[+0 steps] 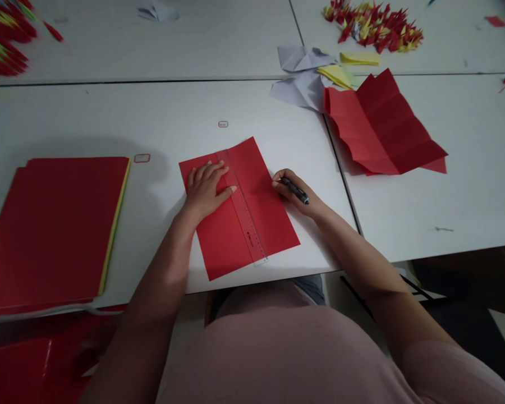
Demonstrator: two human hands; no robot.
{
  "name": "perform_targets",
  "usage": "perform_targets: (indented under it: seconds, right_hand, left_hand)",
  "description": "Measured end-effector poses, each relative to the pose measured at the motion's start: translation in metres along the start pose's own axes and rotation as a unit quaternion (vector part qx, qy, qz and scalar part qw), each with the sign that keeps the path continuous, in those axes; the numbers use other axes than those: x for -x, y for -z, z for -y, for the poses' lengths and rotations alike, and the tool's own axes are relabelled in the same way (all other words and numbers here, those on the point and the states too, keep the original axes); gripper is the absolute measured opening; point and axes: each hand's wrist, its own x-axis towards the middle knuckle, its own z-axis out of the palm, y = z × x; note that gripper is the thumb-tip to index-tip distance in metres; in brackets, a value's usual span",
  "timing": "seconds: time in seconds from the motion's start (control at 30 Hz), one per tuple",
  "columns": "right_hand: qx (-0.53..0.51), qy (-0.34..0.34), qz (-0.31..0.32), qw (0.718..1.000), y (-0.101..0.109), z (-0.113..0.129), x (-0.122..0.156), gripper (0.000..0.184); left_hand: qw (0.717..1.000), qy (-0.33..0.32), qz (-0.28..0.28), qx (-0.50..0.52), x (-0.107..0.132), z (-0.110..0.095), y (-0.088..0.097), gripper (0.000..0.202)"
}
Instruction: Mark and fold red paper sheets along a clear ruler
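- Head view: clear ruler [244,212] lies on a red sheet [271,210] on the bench [172,115], just right of the left hand's [202,192] palm, under its thumb and fingertips.
- Ruler's long axis: from beyond the left fingertips back toward the body, near end slanting right; roughly parallel to the sheet's right edge.
- Left hand nearer, touching it. Right hand [298,178] off to its right, at the sheet's right edge; can't tell if touching.
- Left: fingers spread, flat, clamped on nothing.
- Right: fingers closed round a black pen [295,191]; tip not readable.
- Containers: red object [17,365] below-left of left hand, can't tell if it holds anything.
- Red paper stack [63,230] left of left hand; creased red paper [387,123] beyond and right of right hand.
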Motion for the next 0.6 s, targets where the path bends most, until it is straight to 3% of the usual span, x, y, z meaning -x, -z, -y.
perform_targets:
  seconds: [0.17,0.23,0.3,0.4,0.47,0.6]
  right_hand:
    - [0.103,0.07,-0.114,0.986,0.002,-0.003,0.008,0.025]
    - [0.134,0.111,-0.13,0.976,0.001,0.0,0.019,0.02]
    - [0.165,0.136,-0.083,0.973,-0.004,0.002,0.031,0.013]
    - [0.184,0.159,0.063,0.968,-0.015,0.0,0.039,0.006]
    - [0.176,0.165,0.125,0.962,-0.023,-0.005,0.036,0.007]
    - [0.167,0.176,0.134,0.961,-0.031,-0.019,0.02,0.006]
  left_hand:
    - [1.0,0.0,0.001,0.004,0.001,-0.001,0.001,0.052]
    - [1.0,-0.002,0.003,0.006,0.001,0.0,0.001,0.053]
    - [1.0,-0.001,0.005,0.006,0.0,0.001,0.0,0.053]
    - [1.0,0.0,-0.002,0.004,0.0,0.001,-0.001,0.053]
    - [1.0,-0.002,-0.006,0.002,0.0,0.001,-0.001,0.053]
    - [1.0,0.0,-0.005,0.0,0.0,-0.001,-0.001,0.053]
